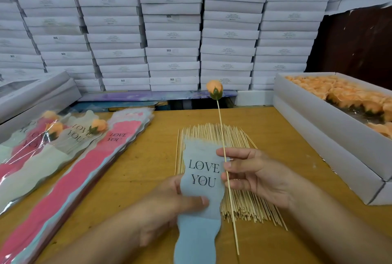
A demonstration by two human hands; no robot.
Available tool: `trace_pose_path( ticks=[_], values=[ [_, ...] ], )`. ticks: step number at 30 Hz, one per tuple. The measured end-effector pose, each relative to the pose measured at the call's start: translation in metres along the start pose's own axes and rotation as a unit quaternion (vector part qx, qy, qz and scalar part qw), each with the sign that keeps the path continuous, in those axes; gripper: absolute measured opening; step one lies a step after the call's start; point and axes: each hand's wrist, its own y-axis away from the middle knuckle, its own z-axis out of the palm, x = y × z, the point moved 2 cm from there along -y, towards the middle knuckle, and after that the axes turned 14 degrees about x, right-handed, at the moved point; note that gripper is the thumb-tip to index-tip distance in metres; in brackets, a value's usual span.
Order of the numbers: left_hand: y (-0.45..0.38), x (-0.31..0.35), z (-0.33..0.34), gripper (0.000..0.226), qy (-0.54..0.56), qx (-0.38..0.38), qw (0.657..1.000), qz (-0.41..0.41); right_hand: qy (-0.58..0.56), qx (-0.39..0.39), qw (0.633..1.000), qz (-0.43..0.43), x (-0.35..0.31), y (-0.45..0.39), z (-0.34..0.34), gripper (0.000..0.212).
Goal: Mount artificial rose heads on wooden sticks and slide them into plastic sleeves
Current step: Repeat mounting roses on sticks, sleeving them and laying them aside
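Stick [220,128] and sleeve [202,175] lie almost side by side, and that pairing decides the coming move. The stick's long axis runs from near the person up and away, with the peach rose head [214,89] at its far top end and the bare tip low, near the bottom of the view. The right hand [250,175] pinches the stick around its middle between thumb and fingertips, the other fingers loosely curved. The pale blue sleeve, printed LOVE YOU, lies just left of the stick and roughly parallel to it, its wide scalloped mouth pointing away. The left hand [169,202] grips the sleeve at its narrowing waist, thumb pressed on the front face. As I judge it, the rose is mounted and the stick's lower tip must next enter the sleeve's far mouth, so the right hand would need to lift it clear first. Both are held above a bundle of spare sticks [244,202] on the table [137,174].
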Motion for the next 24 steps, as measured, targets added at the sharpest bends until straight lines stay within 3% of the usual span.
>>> trace_pose_path(
  ticks=[7,11,13,17,21,24],
  values=[
    [0.028,-0.003,0.0,0.037,-0.208,-0.053,0.977,-0.008,0.013,-0.002,1.0,-0.011,-0.007,0.001,-0.004,0.037],
    [0.03,-0.02,-0.004,0.016,-0.396,-0.022,0.918,0.004,0.021,-0.01,1.0,-0.021,-0.011,0.003,-0.006,0.034],
    [0.029,-0.018,-0.009,0.021,-0.427,-0.037,0.904,0.012,0.024,-0.017,0.999,-0.019,-0.012,0.004,-0.007,0.035],
    [0.041,0.003,-0.011,0.034,-0.24,-0.107,0.965,0.013,0.032,-0.035,0.999,-0.011,-0.012,0.006,-0.007,0.034],
    [0.025,0.017,-0.014,0.063,-0.089,0.022,0.996,0.014,0.049,-0.047,0.998,-0.018,-0.01,0.007,-0.003,0.035],
    [0.009,0.029,-0.009,0.078,-0.026,0.059,0.997,0.044,0.057,-0.046,0.997,-0.021,-0.007,0.008,0.0,0.035]
  ],
)
